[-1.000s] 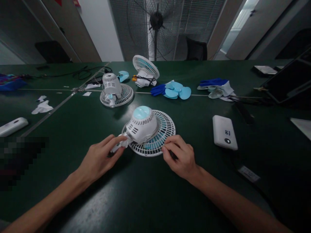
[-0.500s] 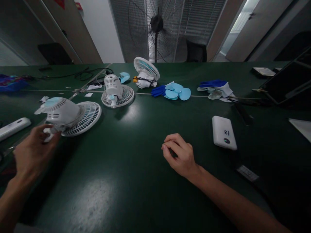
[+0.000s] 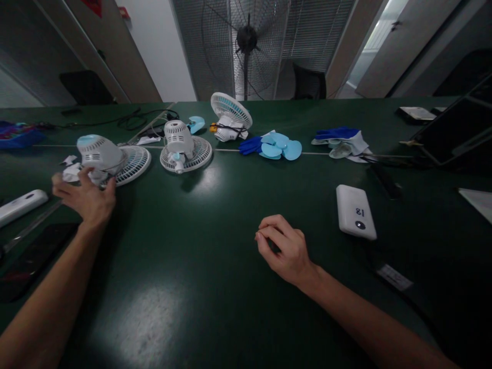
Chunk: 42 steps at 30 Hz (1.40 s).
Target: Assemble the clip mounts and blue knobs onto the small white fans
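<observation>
My left hand [image 3: 86, 197] is open at the near side of a small white fan [image 3: 102, 154], its fingers spread around the fan's lower end; whether they still touch it I cannot tell. That fan lies grille-down with its motor housing up. My right hand [image 3: 282, 246] rests on the green table, fingers curled in with thumb and fingertips together, nothing visible in them. A second white fan [image 3: 179, 138] lies grille-down beside the first. Farther back, a third fan [image 3: 229, 120] leans with its grille tilted up and a dark cord about its housing.
Light-blue fan blades [image 3: 282, 146] lie by blue-and-white gloves [image 3: 250, 145]; more gloves [image 3: 340, 136] are to their right. A white power bank [image 3: 355, 211] marked 18 sits right of my right hand. At left are a dark phone [image 3: 36, 256] and a white elongated device [image 3: 23, 205].
The left fan has moved away from me, to the back of its earlier spot. My left hand has gone forward with it and its fingers have spread. My right hand stays put.
</observation>
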Motion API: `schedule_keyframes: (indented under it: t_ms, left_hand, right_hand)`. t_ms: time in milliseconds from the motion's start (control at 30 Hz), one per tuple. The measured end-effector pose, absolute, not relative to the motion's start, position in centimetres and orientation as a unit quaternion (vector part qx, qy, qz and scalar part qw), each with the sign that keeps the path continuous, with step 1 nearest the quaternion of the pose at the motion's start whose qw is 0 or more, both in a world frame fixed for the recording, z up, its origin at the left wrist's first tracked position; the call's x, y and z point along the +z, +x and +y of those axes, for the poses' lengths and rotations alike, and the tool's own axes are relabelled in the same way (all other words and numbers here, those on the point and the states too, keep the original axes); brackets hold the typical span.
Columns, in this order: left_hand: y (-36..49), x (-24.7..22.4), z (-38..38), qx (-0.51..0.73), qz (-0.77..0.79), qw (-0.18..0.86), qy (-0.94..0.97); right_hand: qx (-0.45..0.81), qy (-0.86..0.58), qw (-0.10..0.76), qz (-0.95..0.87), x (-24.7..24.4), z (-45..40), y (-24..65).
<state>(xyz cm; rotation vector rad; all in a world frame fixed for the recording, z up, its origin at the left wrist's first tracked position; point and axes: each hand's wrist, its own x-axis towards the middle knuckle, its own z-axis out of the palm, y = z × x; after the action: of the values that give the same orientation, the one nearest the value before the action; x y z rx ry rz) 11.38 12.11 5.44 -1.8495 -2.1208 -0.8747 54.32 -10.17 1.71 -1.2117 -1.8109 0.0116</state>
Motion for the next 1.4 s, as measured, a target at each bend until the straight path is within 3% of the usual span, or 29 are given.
schedule_keyframes:
  t_ms: [100, 267, 467, 867, 1400]
  left_hand:
    - [13.7, 5.6, 12.5, -0.363, -0.62, 0.112, -0.686]
    - [21.0, 4.1, 16.4, -0.313, -0.481, 0.062, -0.817]
    - [23.9, 1.3, 18.7, -0.409, -0.491, 0.037, -0.768]
    - [23.3, 1.5, 19.5, -0.369, -0.47, 0.082, -0.798]
    - [24.3, 0.6, 20.1, -0.443, -0.479, -0.027, -0.757]
  right_hand:
    - [0.009, -0.489, 0.465, -0.738, 1.7, -10.1, 54.3]
    - [0.013, -0.499, 0.455, -0.737, 1.4, -10.3, 54.4]
    - [0.018, -0.494, 0.462, -0.737, 1.3, -10.3, 54.5]
    - [0.018, -0.487, 0.463, -0.741, 1.4, -10.0, 54.7]
    - [0.029, -0.49, 0.461, -0.739, 1.5, -10.0, 54.5]
